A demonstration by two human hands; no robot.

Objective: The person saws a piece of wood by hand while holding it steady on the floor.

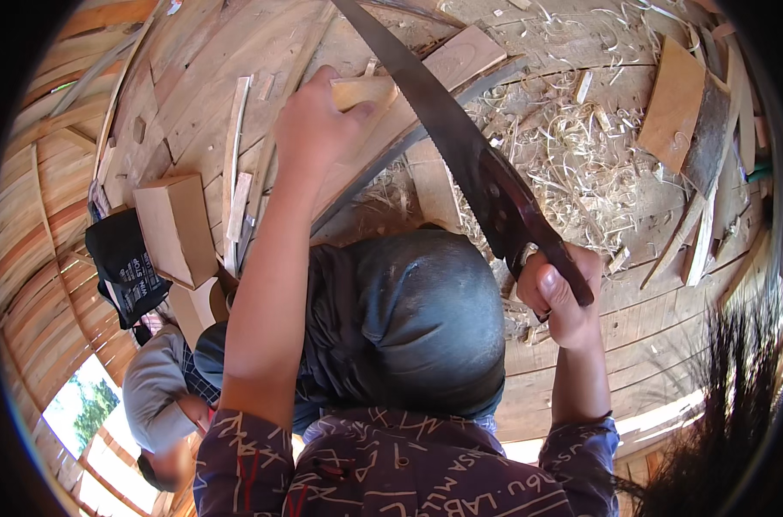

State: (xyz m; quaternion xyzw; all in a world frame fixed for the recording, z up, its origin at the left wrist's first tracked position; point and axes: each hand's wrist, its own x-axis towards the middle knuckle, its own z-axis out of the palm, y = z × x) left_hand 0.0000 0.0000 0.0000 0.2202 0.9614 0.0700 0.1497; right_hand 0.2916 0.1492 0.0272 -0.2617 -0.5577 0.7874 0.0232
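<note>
My right hand (565,293) is closed round the dark handle of a handsaw (447,112), whose long blade slants up to the far left. The saw's toothed edge passes close by the end of a small wooden block (366,90); whether it touches cannot be told. My left hand (318,121) grips that block, thumb on the near side and fingers over the far side. Beneath the block lies a long wooden plank (466,57), running from the far middle down toward my knee.
Curled wood shavings (572,164) cover the floorboards right of the plank. Thin wooden strips (236,164) lie to the left. Several boards (672,103) lean at the far right. A cardboard box (174,228) and a black bag (126,267) stand at left, near another person (161,392).
</note>
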